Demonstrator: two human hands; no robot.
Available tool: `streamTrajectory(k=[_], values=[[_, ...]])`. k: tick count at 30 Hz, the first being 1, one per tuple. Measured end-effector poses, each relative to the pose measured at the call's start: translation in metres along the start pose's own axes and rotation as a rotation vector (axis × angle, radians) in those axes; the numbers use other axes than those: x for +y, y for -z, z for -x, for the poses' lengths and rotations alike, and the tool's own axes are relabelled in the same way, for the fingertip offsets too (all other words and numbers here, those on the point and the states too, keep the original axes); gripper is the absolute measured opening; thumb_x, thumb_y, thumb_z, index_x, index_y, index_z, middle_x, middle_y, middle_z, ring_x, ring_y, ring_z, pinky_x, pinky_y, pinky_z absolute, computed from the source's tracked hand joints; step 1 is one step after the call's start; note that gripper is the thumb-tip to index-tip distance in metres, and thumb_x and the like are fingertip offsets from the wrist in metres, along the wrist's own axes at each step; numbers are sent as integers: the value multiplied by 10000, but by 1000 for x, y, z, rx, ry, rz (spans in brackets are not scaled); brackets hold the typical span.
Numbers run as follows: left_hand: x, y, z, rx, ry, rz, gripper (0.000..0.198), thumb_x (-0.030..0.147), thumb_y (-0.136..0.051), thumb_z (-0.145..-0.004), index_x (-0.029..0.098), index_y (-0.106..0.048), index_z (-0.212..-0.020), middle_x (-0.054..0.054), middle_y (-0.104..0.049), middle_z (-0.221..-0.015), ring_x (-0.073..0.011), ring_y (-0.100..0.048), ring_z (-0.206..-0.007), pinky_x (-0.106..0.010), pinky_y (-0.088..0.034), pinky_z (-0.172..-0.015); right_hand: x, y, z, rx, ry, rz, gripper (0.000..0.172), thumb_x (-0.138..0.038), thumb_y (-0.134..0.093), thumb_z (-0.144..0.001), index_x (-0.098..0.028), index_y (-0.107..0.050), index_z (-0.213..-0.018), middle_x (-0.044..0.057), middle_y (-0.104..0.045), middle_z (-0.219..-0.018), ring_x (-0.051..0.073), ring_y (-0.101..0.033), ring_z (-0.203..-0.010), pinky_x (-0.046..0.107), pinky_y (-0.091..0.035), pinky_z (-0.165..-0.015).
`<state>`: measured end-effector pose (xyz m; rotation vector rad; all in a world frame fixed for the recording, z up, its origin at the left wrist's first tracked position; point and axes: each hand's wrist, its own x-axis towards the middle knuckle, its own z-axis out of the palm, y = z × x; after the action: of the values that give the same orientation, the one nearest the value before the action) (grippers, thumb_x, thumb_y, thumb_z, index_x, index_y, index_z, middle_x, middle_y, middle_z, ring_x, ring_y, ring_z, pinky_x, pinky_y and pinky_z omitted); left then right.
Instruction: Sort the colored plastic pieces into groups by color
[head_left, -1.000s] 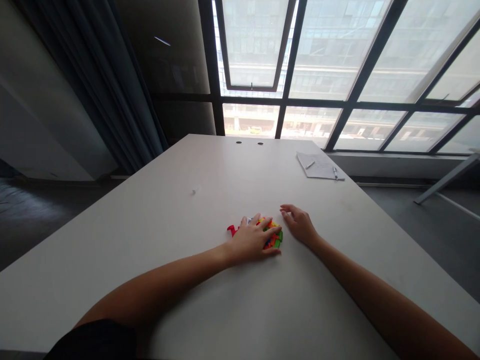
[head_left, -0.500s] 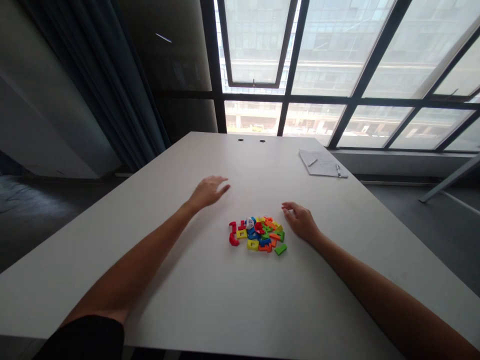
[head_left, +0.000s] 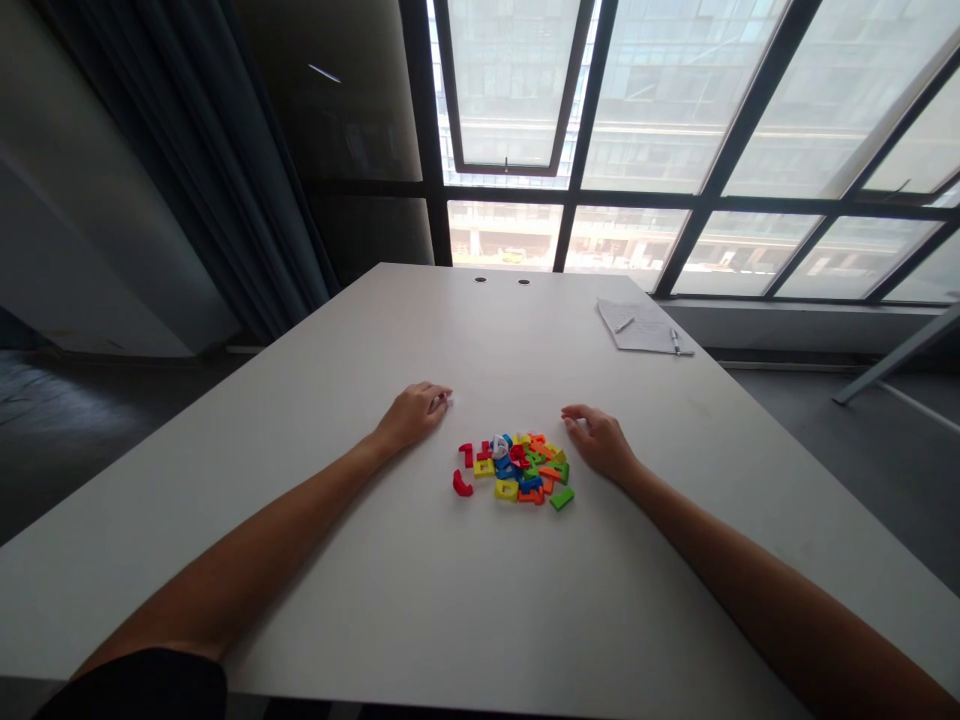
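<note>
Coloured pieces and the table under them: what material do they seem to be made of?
Coloured pieces: probably plastic or foam; flat saturated colours, matte, thick cut edges; too small to be sure. Table: smooth pale top, likely laminate, with a soft sheen.

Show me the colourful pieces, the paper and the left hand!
colourful pieces (head_left: 517, 468): head view, middle of the pile.
paper (head_left: 646, 328): head view, bare middle of the sheet.
left hand (head_left: 411, 414): head view, back of the hand.
</note>
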<state>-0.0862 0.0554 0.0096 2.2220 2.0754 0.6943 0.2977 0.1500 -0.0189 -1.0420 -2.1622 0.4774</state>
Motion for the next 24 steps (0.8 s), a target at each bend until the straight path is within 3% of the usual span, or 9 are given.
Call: streamTrajectory(k=[5, 9, 13, 16, 24], values=[[41, -9, 21, -70, -238, 138, 322, 306, -543, -1009, 235, -752, -1243, -89, -734, -1247, -264, -662, -1133, -423, -539, -1031, -4, 2, 2, -31, 63, 19, 252, -304, -566, -973, -226, -771, -1097, 93, -811, -1072, 264, -745, -989, 421, -561, -964], [60, -10, 32, -111, -328, 183, 290, 298, -540, -1027, 250, -735, -1236, -71, -727, -1300, -253, -656, -1179, -418, -522, -1071, -11, 2, 4, -111, 168, 0, 268, -282, -566, -988, -228, -771, -1153, 107, -803, -1127, 278, -736, -1072, 460, -546, -1008], [65, -9, 33, -143, -342, 232, 285, 290, -538, -1024, 252, -727, -1233, -64, -742, -1288, -242, -665, -1181, -397, -521, -1078, -19, 5, 5, -262, 284, -58, 341, -322, -546, -1037, -254, -728, -1317, 102, -772, -1284, 282, -700, -1209, 501, -502, -1089], [67, -9, 32, -149, -324, 255, 285, 297, -553, -1010, 239, -731, -1226, -72, -755, -1257, -247, -673, -1165, -399, -527, -1068, -26, 8, 4, -316, 281, -95, 364, -375, -506, -1077, -265, -720, -1351, 98, -768, -1300, 274, -699, -1223, 492, -500, -1104], [70, -10, 34, -118, -222, 255, 264, 316, -573, -996, 238, -741, -1183, -79, -772, -1177, -264, -691, -1110, -418, -559, -1011, -31, 7, 6, -259, 226, -113, 337, -376, -492, -1080, -241, -774, -1206, 106, -801, -1164, 266, -736, -1109, 458, -562, -1030]])
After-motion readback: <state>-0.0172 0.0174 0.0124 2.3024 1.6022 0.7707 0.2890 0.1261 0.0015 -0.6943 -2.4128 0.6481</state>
